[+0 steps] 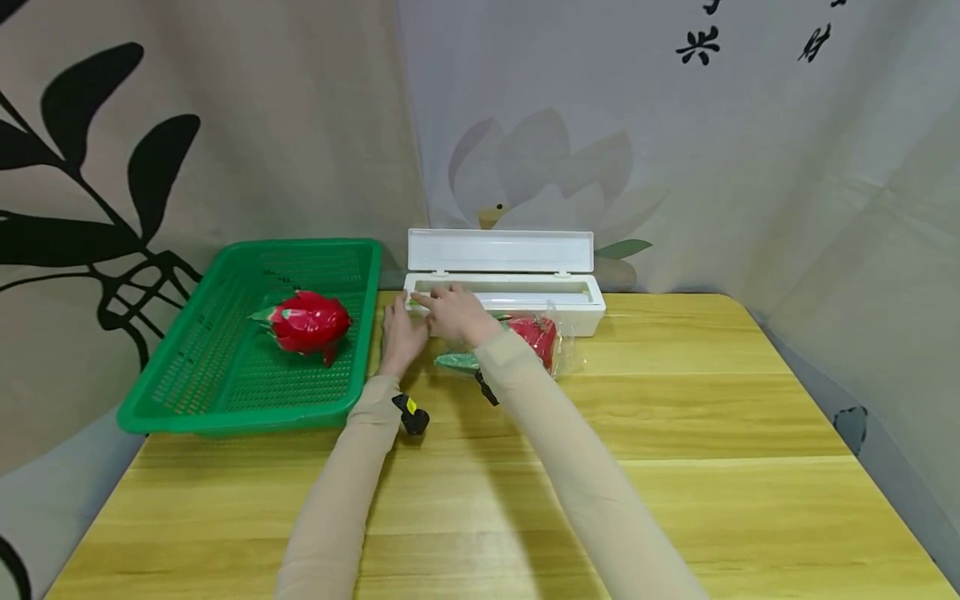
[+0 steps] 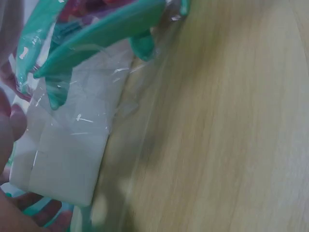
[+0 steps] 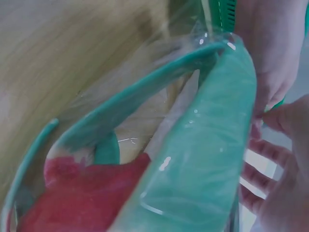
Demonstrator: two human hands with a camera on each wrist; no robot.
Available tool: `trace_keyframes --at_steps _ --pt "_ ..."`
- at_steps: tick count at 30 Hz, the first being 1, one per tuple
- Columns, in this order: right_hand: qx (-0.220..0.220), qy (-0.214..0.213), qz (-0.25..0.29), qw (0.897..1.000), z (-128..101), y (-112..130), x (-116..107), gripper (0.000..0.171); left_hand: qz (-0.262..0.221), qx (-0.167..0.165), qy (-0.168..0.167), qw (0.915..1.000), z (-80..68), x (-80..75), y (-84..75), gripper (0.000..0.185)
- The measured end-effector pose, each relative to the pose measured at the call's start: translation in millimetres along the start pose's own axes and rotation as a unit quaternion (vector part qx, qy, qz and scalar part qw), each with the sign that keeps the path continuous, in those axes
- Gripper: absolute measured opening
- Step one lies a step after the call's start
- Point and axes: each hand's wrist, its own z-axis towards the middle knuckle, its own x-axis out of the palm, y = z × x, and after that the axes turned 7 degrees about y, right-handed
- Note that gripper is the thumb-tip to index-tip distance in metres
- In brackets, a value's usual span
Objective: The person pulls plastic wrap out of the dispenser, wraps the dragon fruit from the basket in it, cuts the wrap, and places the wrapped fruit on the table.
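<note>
Looks about halfway done. One red fruit [image 1: 310, 322] waiting bare in the green basket [image 1: 187, 392]. Another fruit [image 1: 536, 337] on the table [image 1: 675, 417], already under clear wrap. Both hands, left [image 1: 402, 332] and right [image 1: 457, 312], close together at the white wrap box [image 1: 577, 304]; grip too hidden to tell.

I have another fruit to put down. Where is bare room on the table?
The table is bare right of the white dispenser box and across the near half. It is crowded at the box's left end, around both hands, the wrapped dragon fruit and the green basket.
</note>
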Motion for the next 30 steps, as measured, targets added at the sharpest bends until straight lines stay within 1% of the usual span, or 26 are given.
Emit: trace_keyframes --at_steps 3,6,9,11,14,18,20,24,28,30 --pt "0.008 0.005 0.003 1.000 1.8 -0.1 0.4 0.050 -0.022 -0.006 -0.009 0.9997 0.6 0.1 -1.7 0.058" --pt "0.012 0.010 0.011 1.000 2.9 0.0 0.4 0.051 -0.026 -0.003 -0.028 0.9993 2.0 0.2 -1.8 0.053" --pt "0.011 0.011 0.020 1.000 3.6 -0.4 0.6 0.052 -0.025 0.000 -0.038 0.9989 2.9 0.5 -1.6 0.053" --pt "0.009 0.011 0.024 1.000 3.9 -1.6 1.1 0.052 -0.024 0.000 -0.038 0.9990 3.0 0.4 -1.5 0.056" --pt "0.007 0.007 0.021 1.000 4.5 -4.7 2.2 0.051 -0.024 -0.008 -0.037 0.9990 3.2 1.0 -2.2 0.059" --pt "0.002 0.000 0.021 1.000 4.0 -7.8 2.0 0.044 -0.020 -0.020 -0.041 0.9988 3.5 1.6 -3.4 0.063" --pt "0.000 0.001 0.024 1.000 3.2 -8.5 1.1 0.042 -0.016 -0.020 -0.043 0.9987 3.5 1.6 -3.4 0.064" --pt "-0.002 0.005 0.025 1.000 2.2 -9.0 0.3 0.042 -0.018 -0.008 -0.036 0.9992 2.2 1.2 -2.8 0.064" --pt "0.003 0.007 0.026 1.000 2.5 -8.1 1.4 0.048 -0.027 0.012 -0.024 0.9993 0.3 0.2 -2.2 0.060" --pt "0.004 0.011 0.015 1.000 3.3 -6.5 2.3 0.053 -0.025 0.015 -0.022 0.9993 -0.6 -0.2 -1.7 0.057"
